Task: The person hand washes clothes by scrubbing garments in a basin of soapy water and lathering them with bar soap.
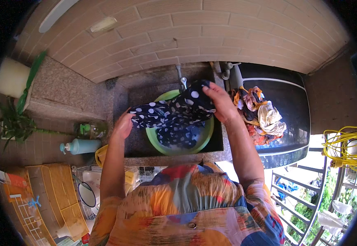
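Observation:
My left hand [124,124] grips one end of a dark polka-dot cloth [178,107] at the left of the sink. My right hand [220,100] grips its other end, higher and to the right, near the tap. The cloth is spread between both hands above a green plastic basin [209,135], and its lower part hangs into the basin. Cloudy, sudsy water shows around the cloth in the basin. The basin sits in a stone sink [172,160], in front of a metal tap [183,80].
A heap of wet clothes [269,118] lies on a black washing machine lid [295,113] at the right. At the left are a blue pump bottle [83,146], a yellow container [101,155] and a potted plant's leaves [15,123]. A yellow cable [344,147] hangs far right.

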Action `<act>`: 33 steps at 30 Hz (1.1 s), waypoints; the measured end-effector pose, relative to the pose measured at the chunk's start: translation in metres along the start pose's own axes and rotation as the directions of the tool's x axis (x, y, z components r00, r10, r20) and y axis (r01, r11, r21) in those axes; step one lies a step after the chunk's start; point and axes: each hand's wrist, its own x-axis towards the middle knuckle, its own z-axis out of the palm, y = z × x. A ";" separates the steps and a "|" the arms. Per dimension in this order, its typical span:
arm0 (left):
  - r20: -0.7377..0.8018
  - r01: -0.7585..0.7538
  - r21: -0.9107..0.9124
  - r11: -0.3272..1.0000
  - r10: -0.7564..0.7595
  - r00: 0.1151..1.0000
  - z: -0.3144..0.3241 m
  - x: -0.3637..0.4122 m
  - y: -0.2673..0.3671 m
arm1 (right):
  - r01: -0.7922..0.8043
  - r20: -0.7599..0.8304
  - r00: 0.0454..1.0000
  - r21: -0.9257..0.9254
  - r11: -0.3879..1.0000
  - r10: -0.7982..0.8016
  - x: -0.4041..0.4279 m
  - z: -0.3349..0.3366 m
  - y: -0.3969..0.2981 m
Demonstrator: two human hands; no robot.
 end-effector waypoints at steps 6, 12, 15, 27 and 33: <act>0.010 -0.143 0.582 0.801 0.168 0.986 0.068 0.009 0.007 | -0.093 -0.083 0.968 -0.995 -0.030 -0.237 -0.008 -0.032 0.076; 0.305 -0.489 0.543 0.683 0.381 0.872 0.158 -0.020 0.010 | -0.028 0.047 0.996 -0.636 0.771 0.076 -0.009 0.015 0.126; 0.442 -0.583 0.575 0.573 0.381 0.812 0.199 -0.052 0.014 | -0.015 0.015 0.999 -0.732 0.681 0.038 -0.004 0.007 0.128; 0.410 -0.516 0.724 0.458 0.316 0.855 0.158 -0.086 -0.009 | 0.082 0.073 0.984 -0.996 0.047 -0.162 0.041 -0.046 0.109; 0.411 -0.397 0.897 0.194 -0.035 0.911 0.156 -0.065 -0.020 | 0.523 0.454 0.782 -0.850 0.054 -0.426 0.070 -0.049 0.156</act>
